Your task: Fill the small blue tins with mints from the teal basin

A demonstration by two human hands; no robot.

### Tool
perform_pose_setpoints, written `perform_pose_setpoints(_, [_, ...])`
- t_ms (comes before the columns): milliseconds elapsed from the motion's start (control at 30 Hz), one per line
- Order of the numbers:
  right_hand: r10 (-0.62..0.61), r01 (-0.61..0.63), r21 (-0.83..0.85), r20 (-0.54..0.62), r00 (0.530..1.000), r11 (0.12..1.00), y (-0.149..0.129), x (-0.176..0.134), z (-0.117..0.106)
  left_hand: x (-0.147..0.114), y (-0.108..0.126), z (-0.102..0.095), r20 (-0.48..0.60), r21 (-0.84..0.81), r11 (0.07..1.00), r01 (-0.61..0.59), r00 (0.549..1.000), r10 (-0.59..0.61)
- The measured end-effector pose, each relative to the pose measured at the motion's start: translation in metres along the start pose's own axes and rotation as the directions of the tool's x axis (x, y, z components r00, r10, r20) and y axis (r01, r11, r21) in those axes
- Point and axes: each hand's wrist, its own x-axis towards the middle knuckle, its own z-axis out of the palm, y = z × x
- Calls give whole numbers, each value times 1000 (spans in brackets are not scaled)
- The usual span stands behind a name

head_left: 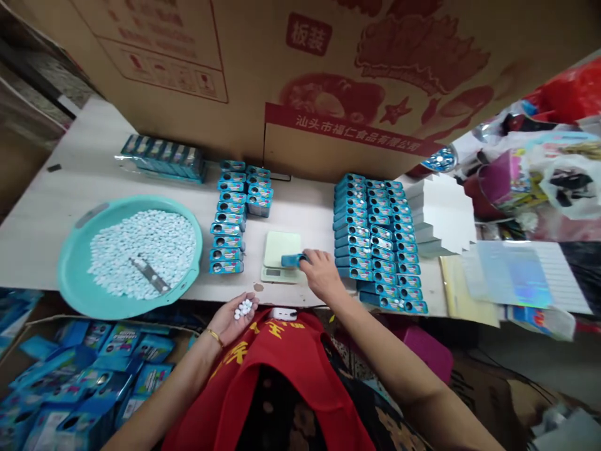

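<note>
- Head view, right hand: your right hand [323, 275] has its fingertips closed on one end of a small blue box [291, 260], which lies over the near part of the pale scale [282, 246]. Whether the box rests on the pan or is just above it, you cannot tell from here.
- Head view, left hand: your left hand [229, 321] is palm up near the table edge, fingers loosely curled and not clamped, cupping a little heap of white tablets [243, 308].
- Head view, around the scale: filled rows of blue boxes [370, 241] stand to the right, a shorter group of blue boxes [228, 219] to the left, and beyond that the turquoise basin [66, 269] with loose tablets [136, 241] and a metal tool [149, 274].
- Head view, judgement: the step in hand looks like checking one box on the scale. The next move seems to call for a light, steady right grip and a level left palm, so nothing spills.
</note>
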Motion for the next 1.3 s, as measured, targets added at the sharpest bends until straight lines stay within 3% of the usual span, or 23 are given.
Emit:
perform_pose_setpoints(100, [-72, 73, -1, 45, 996, 997, -15, 42, 8, -4, -3, -4, -14, -48, 998, -39, 999, 39])
perform_pose_setpoints(167, [-84, 84, 12, 34, 996, 996, -22, 52, 14, -5, -5, -7, -10, -83, 995, -61, 998, 61])
perform_pose_setpoints(300, [-135, 134, 147, -2, 991, 980, -52, 34, 20, -2, -9, -9, 67, -120, 991, -57, 996, 65])
perform_pose_setpoints(400, [-309, 265, 291, 115, 944, 919, -87, 12, 25, 2, -14, -5, 134, -139, 989, -39, 989, 58])
perform_pose_setpoints(500, [-334, 254, 357, 183, 925, 899, -108, 0, 31, 4, -20, -3, 172, -134, 991, -29, 984, 52])
perform_pose_setpoints(733, [-212, 62, 525, 231, 950, 849, -99, -4, 44, 2, -26, -7, 260, -8, 995, -99, 961, 98])
perform_pose_setpoints(1000, [-304, 97, 595, 257, 917, 798, -93, -5, 50, 1, -29, -8, 305, 108, 986, -130, 948, 91])
perform_pose_setpoints(1100, [-275, 72, 594, 260, 925, 802, -90, -6, 49, 3, -29, -7, 360, 139, 983, -123, 931, 66])
perform_pose_setpoints(1300, [-126, 31, 690, 87, 988, 724, -75, 0, 35, 13, -19, 15, 389, 117, 981, -158, 916, 101])
